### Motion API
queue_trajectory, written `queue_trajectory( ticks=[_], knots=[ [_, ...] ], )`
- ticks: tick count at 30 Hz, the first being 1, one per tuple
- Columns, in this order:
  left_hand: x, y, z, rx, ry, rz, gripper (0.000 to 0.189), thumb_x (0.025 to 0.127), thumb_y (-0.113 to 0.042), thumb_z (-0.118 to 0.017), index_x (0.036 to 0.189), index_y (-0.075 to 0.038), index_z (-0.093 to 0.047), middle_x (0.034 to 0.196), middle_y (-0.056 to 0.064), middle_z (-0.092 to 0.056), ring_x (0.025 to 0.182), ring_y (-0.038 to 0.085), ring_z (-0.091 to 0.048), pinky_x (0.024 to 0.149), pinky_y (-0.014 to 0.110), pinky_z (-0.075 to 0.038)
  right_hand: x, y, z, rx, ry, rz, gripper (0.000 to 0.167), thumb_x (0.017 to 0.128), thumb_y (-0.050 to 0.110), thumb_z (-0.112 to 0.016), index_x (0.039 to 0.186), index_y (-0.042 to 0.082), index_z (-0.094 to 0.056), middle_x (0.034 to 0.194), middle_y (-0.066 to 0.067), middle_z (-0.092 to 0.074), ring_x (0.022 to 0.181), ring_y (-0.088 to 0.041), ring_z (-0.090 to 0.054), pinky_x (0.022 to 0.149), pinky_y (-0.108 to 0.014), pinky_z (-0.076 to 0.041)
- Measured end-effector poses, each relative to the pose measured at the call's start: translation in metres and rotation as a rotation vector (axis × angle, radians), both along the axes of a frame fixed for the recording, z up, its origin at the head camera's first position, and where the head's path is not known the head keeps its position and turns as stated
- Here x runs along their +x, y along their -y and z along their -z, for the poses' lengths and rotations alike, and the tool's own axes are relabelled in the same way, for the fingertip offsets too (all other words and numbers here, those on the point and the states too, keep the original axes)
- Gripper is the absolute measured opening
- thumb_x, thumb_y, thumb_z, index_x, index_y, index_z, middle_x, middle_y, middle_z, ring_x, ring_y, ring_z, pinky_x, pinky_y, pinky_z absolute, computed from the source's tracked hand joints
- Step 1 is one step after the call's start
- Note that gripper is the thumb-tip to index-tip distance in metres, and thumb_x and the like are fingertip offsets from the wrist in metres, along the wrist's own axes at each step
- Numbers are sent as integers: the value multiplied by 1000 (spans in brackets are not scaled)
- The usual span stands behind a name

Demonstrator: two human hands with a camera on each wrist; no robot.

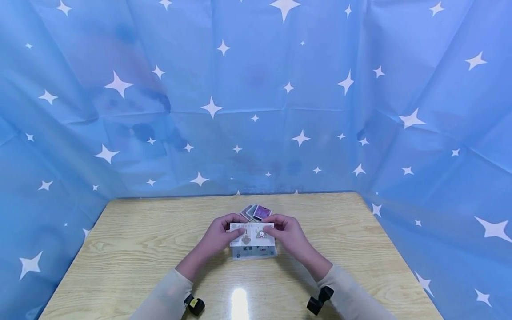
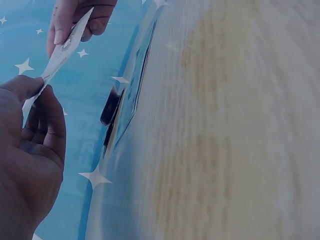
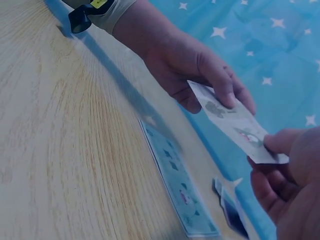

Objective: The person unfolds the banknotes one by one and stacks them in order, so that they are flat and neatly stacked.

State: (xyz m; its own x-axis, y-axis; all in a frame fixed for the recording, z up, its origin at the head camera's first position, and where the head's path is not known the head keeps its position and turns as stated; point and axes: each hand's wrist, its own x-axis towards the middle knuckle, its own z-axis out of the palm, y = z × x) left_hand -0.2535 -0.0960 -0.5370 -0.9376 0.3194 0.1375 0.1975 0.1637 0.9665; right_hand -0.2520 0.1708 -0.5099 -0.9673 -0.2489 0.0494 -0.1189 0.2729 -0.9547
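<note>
- Left hand (image 1: 224,231), right hand (image 1: 290,231): each closed in a pinch, white note (image 1: 252,235) ends held.
- White note: raised between hands. Judged step: handling it; next move calls for matched grip.
- Green note (image 1: 255,253): below hands.
- Cards (image 1: 262,212): beyond hands.

White note (image 1: 253,236), white-starred blue backdrop (image 1: 256,82)

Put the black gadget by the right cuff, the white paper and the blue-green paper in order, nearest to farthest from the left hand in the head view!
1. White paper: pinched by the left hand.
2. Blue-green paper: lower in the picture, on the table.
3. Black gadget: over by the right cuff.
</note>
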Motion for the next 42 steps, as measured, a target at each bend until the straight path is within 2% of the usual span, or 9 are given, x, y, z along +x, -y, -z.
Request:
queue_trajectory(
  ticks=[5,10,15,18,22,30,36,42],
  knots=[
    [0,2,6,-9,-6,16,21,105,-15,-77,126,-18,-79,121,-1,-77,106,37,-64,82,31,-53,0,0,3,20,-4,-16,16,102,9,-80,118,6,-83,103,-7,-80,84,-17,-61,73,-24,-50],
    [0,2,8,-63,-1,27,21,105,-14,-78,125,-20,-79,120,-4,-77,109,28,-67,88,33,-55,-4,-2,11,56,-17,-35,15,102,9,-80,117,6,-83,101,-8,-79,82,-18,-60,71,-24,-49],
    [-4,2,10,-153,-36,52,22,104,-15,-79,125,-17,-79,117,-6,-77,104,22,-68,87,33,-55,-7,-5,16,144,-44,-72,13,101,7,-81,113,11,-84,92,-2,-74,77,-16,-57,66,-24,-46],
    [-6,2,12,-222,-59,73,21,103,-16,-80,124,-21,-79,117,-9,-76,102,18,-68,87,34,-56,-9,-7,19,196,-71,-97,13,100,6,-82,111,12,-84,88,1,-72,75,-15,-57,64,-23,-45],
    [-9,1,14,-295,-74,97,20,103,-17,-80,122,-23,-79,115,-9,-75,102,14,-68,89,36,-57,-11,-8,23,234,-94,-120,13,99,6,-82,110,14,-83,87,3,-71,74,-14,-57,64,-24,-46],
    [-13,-3,19,-422,-128,126,17,102,-15,-82,119,-19,-79,109,-9,-74,102,11,-68,94,40,-58,-13,-9,32,324,-114,-139,12,99,7,-82,109,13,-84,87,5,-69,75,-12,-56,66,-26,-47],
    [-16,-5,18,-467,-133,128,16,101,-14,-82,116,-18,-79,103,-9,-72,98,12,-67,91,41,-58,-14,-7,34,356,-137,-134,13,99,5,-82,110,13,-84,96,4,-72,79,-15,-58,69,-28,-49],
    [-19,-7,19,-544,-145,130,16,100,-12,-82,115,-18,-79,103,-9,-72,97,11,-67,91,40,-57,-14,-6,37,433,-210,-150,13,98,6,-83,110,11,-84,102,3,-75,85,-10,-60,76,-28,-52]
  ],
)
